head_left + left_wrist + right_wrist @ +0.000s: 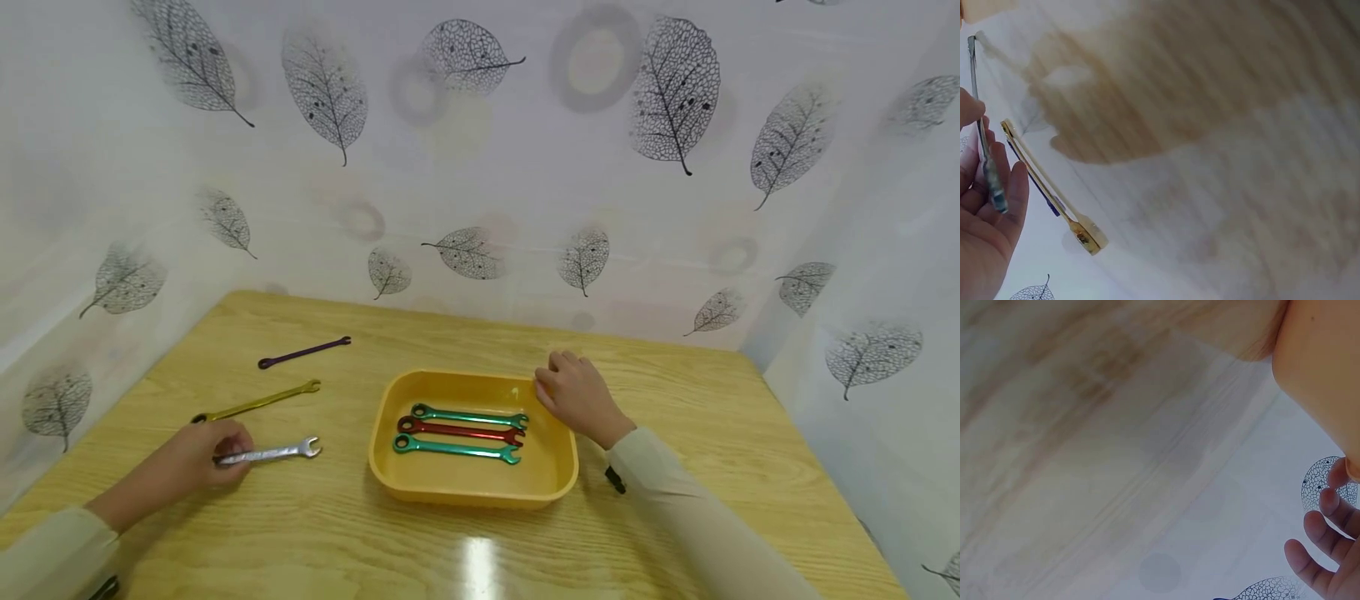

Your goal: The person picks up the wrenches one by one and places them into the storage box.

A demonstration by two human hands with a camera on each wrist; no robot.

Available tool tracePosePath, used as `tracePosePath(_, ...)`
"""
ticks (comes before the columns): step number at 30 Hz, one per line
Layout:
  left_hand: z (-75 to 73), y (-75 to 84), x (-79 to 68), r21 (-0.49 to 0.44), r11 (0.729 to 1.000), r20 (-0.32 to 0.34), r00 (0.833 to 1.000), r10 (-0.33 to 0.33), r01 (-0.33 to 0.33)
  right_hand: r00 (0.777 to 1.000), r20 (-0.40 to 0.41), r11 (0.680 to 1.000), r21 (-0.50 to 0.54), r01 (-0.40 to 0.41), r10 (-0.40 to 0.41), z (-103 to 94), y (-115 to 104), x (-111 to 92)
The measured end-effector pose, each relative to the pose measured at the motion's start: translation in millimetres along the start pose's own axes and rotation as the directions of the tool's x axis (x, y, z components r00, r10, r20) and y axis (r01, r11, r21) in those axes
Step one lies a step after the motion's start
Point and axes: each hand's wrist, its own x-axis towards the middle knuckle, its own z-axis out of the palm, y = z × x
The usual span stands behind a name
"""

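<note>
My left hand [213,454] pinches a silver combination wrench [273,454] between thumb and fingers, its open end pointing right toward the yellow tray [472,500]. In the left wrist view the wrench [994,181] is clear of the tabletop, its shadow apart from it. My right hand [581,400] grips the tray's far right corner at the rim; in the right wrist view, the other fingers [1322,534] curl loosely outside the wall. Inside the tray, a red wrench [461,430] lies between two green wrenches, the far one [468,415] and the near one [457,450].
A yellow-gold wrench [258,406] lies on the wooden table [337,542] just beyond my left hand, with a purple wrench [303,352] farther back. Leaf-printed sheeting [465,167] walls the table's back and sides. A small black object [615,480] shows beside my right sleeve.
</note>
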Motion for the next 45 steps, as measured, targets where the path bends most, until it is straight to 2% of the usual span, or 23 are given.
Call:
tracePosePath(4, -2.0, 5.2, 1.0, -0.029, 0.999, -0.002, 1.0, -0.029, 0.029, 1.0, 0.002, 1.0, 0.002, 0.002, -0.002, -0.2, 0, 0)
tracePosePath(8, -2.1, 8.2, 2.5, -0.025, 1.0, -0.038, 0.999, -0.019, 0.018, 1.0, 0.004, 1.0, 0.005, 0.001, -0.001, -0.4, 0, -1)
tracePosePath(14, 0.9, 8.7, 4.2, 0.002, 0.999, -0.123, 0.992, 0.033, -0.033, 1.0, 0.009, 1.0, 0.004, -0.001, 0.001, -0.2, 1, -1)
tracePosePath(20, 2.0, 8.4, 7.1, 0.046, 0.993, -0.214, 0.97, 0.115, -0.108, 1.0, 0.007, 1.0, 0.014, -0.002, 0.002, -1.0, 0, 0)
tracePosePath(23, 1.5, 9.3, 7.8, 0.061, 0.991, -0.224, 0.966, 0.129, -0.118, 1.0, 0.005, 1.0, 0.014, -0.002, 0.001, -1.2, 0, 0)
tracePosePath(30, 1.5, 11.4, 7.5, 0.072, 0.99, -0.241, 0.961, 0.135, -0.121, 1.0, 0.0, 1.0, 0.015, 0.001, -0.001, -2.0, 0, 0)
tracePosePath(34, 1.5, 11.1, 7.0, 0.06, 0.994, -0.262, 0.959, 0.109, -0.097, 1.0, 0.0, 1.0, 0.013, 0.003, -0.003, -1.5, 0, 0)
tracePosePath(39, -0.3, 10.9, 7.7, 0.072, 0.994, -0.313, 0.945, 0.099, -0.08, 1.0, 0.005, 1.0, 0.011, -0.003, 0.003, -1.2, 0, 0)
tracePosePath(45, -9.0, 14.5, 9.9, 0.079, 0.995, -0.339, 0.937, 0.083, -0.059, 1.0, 0.007, 1.0, 0.009, 0.001, -0.001, -1.3, 0, 0)
